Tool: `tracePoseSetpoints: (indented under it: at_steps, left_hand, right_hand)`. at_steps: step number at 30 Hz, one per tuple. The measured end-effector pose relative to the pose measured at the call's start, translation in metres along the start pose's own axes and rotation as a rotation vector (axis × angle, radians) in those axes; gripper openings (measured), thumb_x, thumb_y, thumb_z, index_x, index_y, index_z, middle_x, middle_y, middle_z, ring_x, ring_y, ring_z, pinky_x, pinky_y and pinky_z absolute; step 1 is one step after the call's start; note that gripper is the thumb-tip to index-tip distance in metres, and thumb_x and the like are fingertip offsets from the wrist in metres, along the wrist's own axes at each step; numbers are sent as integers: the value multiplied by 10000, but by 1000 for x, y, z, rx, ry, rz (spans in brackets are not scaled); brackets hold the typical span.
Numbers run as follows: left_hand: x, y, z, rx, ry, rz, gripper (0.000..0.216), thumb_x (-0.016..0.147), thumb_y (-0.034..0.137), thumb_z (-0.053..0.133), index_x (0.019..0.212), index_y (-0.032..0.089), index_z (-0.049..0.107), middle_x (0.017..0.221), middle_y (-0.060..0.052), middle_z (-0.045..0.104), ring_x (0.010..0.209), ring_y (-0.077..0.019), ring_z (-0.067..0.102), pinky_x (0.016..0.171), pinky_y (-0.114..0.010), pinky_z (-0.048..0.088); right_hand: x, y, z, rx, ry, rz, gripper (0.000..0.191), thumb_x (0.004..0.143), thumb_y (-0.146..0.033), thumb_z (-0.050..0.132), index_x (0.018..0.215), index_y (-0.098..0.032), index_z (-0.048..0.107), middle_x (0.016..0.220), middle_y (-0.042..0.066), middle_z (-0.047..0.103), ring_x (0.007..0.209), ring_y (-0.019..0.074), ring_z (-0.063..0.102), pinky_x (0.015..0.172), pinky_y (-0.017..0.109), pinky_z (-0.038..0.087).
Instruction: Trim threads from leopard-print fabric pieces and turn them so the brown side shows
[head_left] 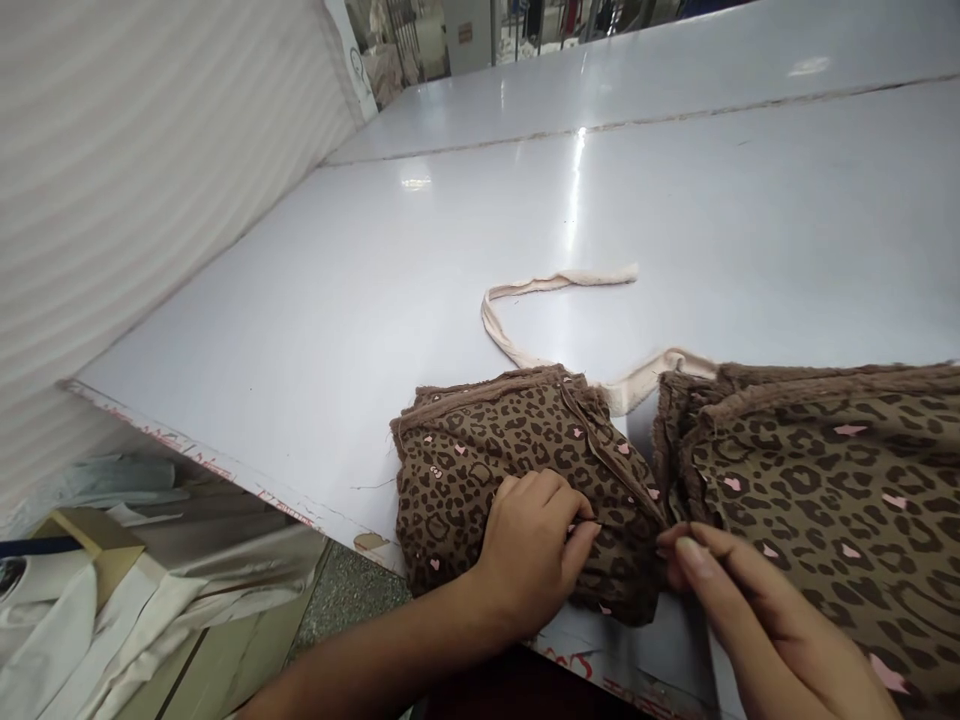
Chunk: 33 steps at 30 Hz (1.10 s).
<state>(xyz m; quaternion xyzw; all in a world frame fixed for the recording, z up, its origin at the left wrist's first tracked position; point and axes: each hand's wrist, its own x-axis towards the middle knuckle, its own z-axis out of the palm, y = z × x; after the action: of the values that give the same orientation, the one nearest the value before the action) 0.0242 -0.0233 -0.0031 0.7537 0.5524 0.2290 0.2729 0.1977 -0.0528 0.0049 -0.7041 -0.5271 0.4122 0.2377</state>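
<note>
A folded stack of brown leopard-print fabric (517,430) with small pink patches lies at the front of the table. My left hand (536,545) rests on it, fingers curled and thumb closed against a fold. Beside it on the right is a second, larger stack of the same leopard-print fabric (817,490), with fuzzy brown edges. In the gap between the stacks, my right hand (735,590) pinches a fabric edge between thumb and fingers; the exact grip is partly hidden. Behind both stacks runs a pale cream cloth strip (637,385), its loose end curling across the tabletop.
The white table (337,300) has a seam across its far part and red marks along its front edge. White ribbed sheeting (150,150) rises at the left. Below it are pale cloth pieces (150,610) and a cardboard-coloured box (90,540). Racks stand beyond the table.
</note>
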Motion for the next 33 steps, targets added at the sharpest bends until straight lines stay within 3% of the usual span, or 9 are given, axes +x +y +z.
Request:
tracePoseSetpoints:
  at_steps: [4,9,12,17,26,33]
  left_hand:
    - [-2,-4,1,-86,36,3,41,816,196,538,776,185,542,810,4,588,805,-144,533,739,-298,362]
    - [-5,-5,0,-159,67,31,41,820,186,529,780,182,539,797,3,582,792,-136,529,730,-286,359]
    - [-5,-5,1,-168,85,48,50,826,192,516,787,183,545,796,-9,587,787,-145,530,725,-294,367]
    - [-6,-5,3,-141,104,72,80,837,206,496,782,186,551,793,-23,592,790,-156,532,725,-301,380]
    - [-7,-7,4,-117,125,126,99,839,208,491,778,184,565,785,-23,598,782,-145,539,741,-295,392]
    - [-8,-7,4,-118,134,123,79,826,199,510,767,182,558,786,-16,598,785,-140,543,735,-288,388]
  right_hand:
    - [-7,-1,10,159,-300,51,384,780,-592,448,778,-230,575,726,16,604,745,175,588,672,202,469]
    - [-8,-2,20,232,-388,151,495,821,-620,344,580,-202,452,566,-29,377,531,113,395,524,212,352]
    - [-7,-1,20,260,-408,185,518,812,-638,335,560,-198,437,546,-39,330,485,100,288,470,223,277]
    - [-5,-1,18,270,-416,159,509,792,-637,375,534,-202,430,554,-28,364,509,115,311,498,233,297]
    - [-6,-1,22,452,-407,278,477,758,-615,475,538,-193,454,515,-41,387,482,96,272,492,222,284]
    - [-7,-5,20,444,-433,271,492,768,-621,455,530,-193,417,541,-41,365,506,100,278,496,221,272]
